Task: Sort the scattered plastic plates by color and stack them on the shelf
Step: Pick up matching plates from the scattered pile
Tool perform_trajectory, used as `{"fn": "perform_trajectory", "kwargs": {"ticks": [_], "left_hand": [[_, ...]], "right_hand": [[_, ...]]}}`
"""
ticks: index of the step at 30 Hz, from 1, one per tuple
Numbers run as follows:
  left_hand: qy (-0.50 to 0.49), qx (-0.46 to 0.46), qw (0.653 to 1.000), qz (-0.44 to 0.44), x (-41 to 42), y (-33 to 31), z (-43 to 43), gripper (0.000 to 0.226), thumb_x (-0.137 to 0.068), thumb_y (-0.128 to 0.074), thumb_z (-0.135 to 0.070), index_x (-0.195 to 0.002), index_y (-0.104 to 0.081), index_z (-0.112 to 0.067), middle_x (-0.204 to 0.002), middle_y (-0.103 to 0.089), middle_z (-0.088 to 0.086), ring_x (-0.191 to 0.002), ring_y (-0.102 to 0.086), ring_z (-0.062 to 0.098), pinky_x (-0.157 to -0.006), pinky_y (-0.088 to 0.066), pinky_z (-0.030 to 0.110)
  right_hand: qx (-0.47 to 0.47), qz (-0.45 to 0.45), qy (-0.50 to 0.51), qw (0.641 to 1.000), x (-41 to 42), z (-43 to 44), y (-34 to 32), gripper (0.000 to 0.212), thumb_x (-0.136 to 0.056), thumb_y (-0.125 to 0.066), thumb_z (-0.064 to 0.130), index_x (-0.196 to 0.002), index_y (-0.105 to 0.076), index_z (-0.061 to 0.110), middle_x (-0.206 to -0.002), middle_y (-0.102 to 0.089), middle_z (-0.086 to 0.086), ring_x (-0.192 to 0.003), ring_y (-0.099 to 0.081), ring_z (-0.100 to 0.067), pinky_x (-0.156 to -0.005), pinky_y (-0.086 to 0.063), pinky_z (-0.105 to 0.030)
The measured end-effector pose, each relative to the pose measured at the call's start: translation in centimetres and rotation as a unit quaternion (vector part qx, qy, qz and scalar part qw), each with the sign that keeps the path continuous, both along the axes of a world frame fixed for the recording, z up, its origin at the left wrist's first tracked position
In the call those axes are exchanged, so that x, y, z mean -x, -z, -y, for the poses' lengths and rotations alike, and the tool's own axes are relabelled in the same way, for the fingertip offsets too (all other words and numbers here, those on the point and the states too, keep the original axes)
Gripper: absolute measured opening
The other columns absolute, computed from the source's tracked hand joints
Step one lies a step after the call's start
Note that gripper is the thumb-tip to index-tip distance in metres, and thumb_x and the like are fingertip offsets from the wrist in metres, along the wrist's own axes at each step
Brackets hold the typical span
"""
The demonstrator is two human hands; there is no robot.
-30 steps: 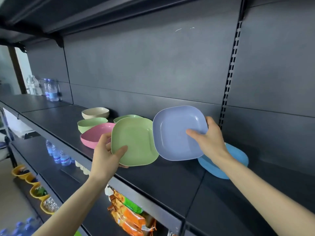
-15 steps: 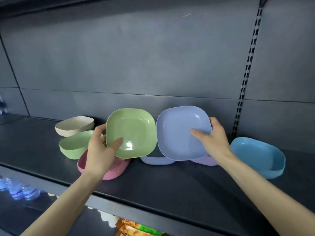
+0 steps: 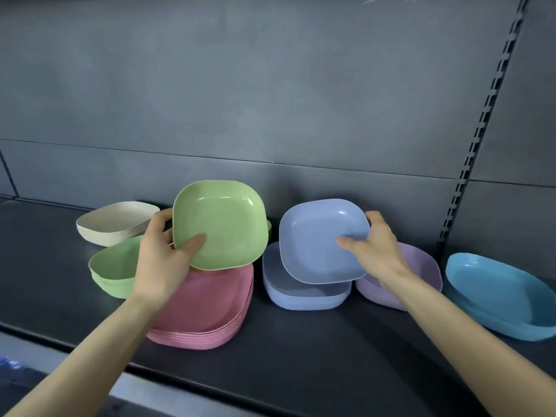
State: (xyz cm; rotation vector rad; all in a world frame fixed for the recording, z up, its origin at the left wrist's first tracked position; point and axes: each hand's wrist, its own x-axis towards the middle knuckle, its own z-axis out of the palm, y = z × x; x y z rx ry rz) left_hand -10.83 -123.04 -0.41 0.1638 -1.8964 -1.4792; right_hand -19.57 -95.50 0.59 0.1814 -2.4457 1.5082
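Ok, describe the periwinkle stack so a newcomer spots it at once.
On the dark shelf, find the pink stack. Just right of it, under the plate in the right hand, sits the periwinkle stack. It is bluer than the lilac stack beside it.

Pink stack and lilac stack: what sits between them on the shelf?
The periwinkle stack sits between them, seen in the head view; the right hand holds a matching plate over it.

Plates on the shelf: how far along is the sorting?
Done: cream stack, green stack, pink stack, periwinkle stack, lilac stack, blue stack stand sorted on the shelf. In hand: left hand holds green plate, right hand periwinkle plate. Left: set both on matching stacks.
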Motion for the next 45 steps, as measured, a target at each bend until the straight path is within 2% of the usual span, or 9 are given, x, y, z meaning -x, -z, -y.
{"fn": "perform_trajectory", "kwargs": {"ticks": [8,11,14,19,25,29,31,36,45], "left_hand": [[0.109,0.008,0.994,0.03,2.8,0.0,1.5,0.04,-0.08,-0.066,0.007,-0.11,-0.045,-0.011,-0.082,-0.059,-0.004,-0.057,-0.062,-0.005,-0.039,-0.045,0.013],[0.136,0.007,0.99,0.043,3.4,0.3,2.4,0.043,-0.079,-0.069,0.003,-0.111,-0.046,-0.015,-0.086,-0.062,0.0,-0.069,-0.066,0.012,-0.046,-0.054,0.027],[0.155,0.014,0.987,0.045,3.9,0.4,3.0,0.045,-0.078,-0.07,0.001,-0.111,-0.046,-0.018,-0.085,-0.064,-0.001,-0.075,-0.066,0.024,-0.049,-0.054,0.025],[0.168,0.005,0.984,0.053,4.4,0.1,3.5,0.045,-0.078,-0.071,-0.001,-0.11,-0.046,-0.021,-0.083,-0.063,-0.005,-0.075,-0.065,0.019,-0.066,-0.053,0.038],[0.188,-0.002,0.981,0.042,4.4,0.0,3.4,0.043,-0.079,-0.07,0.0,-0.105,-0.047,-0.026,-0.084,-0.065,-0.01,-0.075,-0.063,0.007,-0.06,-0.048,0.022],[0.196,-0.001,0.98,0.04,4.2,0.3,3.8,0.037,-0.078,-0.072,-0.003,-0.093,-0.053,-0.03,-0.081,-0.07,-0.007,-0.069,-0.066,0.008,-0.06,-0.052,0.022],[0.19,0.003,0.981,0.035,3.9,0.3,4.1,0.033,-0.077,-0.073,-0.004,-0.092,-0.056,-0.028,-0.078,-0.07,-0.007,-0.068,-0.067,0.007,-0.06,-0.054,0.022],[0.167,0.008,0.986,0.014,2.5,0.5,5.8,0.03,-0.075,-0.076,-0.005,-0.096,-0.06,-0.018,-0.084,-0.072,-0.005,-0.073,-0.068,0.009,-0.065,-0.054,0.023],[0.052,0.058,0.996,-0.047,1.4,-0.5,12.3,0.033,-0.078,-0.074,-0.008,-0.089,-0.056,-0.034,-0.078,-0.068,-0.019,-0.069,-0.065,0.004,-0.065,-0.052,0.016]], "right_hand": [[-0.094,0.04,0.042,0.994,-0.3,2.7,0.8,0.044,-0.077,-0.07,0.012,-0.113,-0.046,0.016,-0.104,-0.06,-0.004,-0.099,-0.055,-0.025,-0.072,-0.044,-0.032],[-0.107,0.057,0.062,0.991,-0.8,3.4,1.1,0.044,-0.076,-0.069,0.01,-0.114,-0.048,0.014,-0.098,-0.061,-0.004,-0.094,-0.057,-0.025,-0.078,-0.05,-0.038],[-0.145,0.058,0.083,0.984,-1.2,3.7,1.0,0.042,-0.075,-0.069,0.011,-0.113,-0.049,0.012,-0.094,-0.061,-0.003,-0.093,-0.058,-0.026,-0.079,-0.05,-0.039],[-0.253,0.052,0.131,0.957,-0.5,4.1,1.3,0.043,-0.07,-0.074,0.024,-0.107,-0.057,0.01,-0.111,-0.059,-0.012,-0.105,-0.051,-0.029,-0.077,-0.041,-0.031],[-0.225,-0.005,0.141,0.964,-0.9,5.1,1.1,0.06,-0.083,-0.067,0.036,-0.134,-0.046,0.014,-0.137,-0.043,-0.005,-0.127,-0.038,-0.026,-0.104,-0.034,-0.035],[-0.006,-0.052,-0.002,0.999,-1.9,8.1,-0.2,0.039,-0.086,-0.065,0.03,-0.122,-0.055,0.021,-0.113,-0.063,0.005,-0.099,-0.061,-0.009,-0.083,-0.044,-0.019],[0.037,-0.055,-0.076,0.995,-2.2,9.8,-0.8,0.034,-0.086,-0.065,0.027,-0.118,-0.057,0.021,-0.097,-0.07,0.002,-0.087,-0.067,-0.012,-0.08,-0.051,-0.024],[0.045,-0.097,-0.127,0.986,-1.5,13.3,-1.2,0.01,-0.083,-0.068,0.012,-0.091,-0.063,0.013,-0.076,-0.071,-0.008,-0.067,-0.065,-0.029,-0.058,-0.052,-0.037],[0.017,-0.103,-0.149,0.983,-0.4,20.4,-1.8,0.011,-0.083,-0.066,0.008,-0.085,-0.059,0.017,-0.073,-0.07,-0.006,-0.053,-0.056,-0.014,-0.042,-0.044,-0.021]]}}
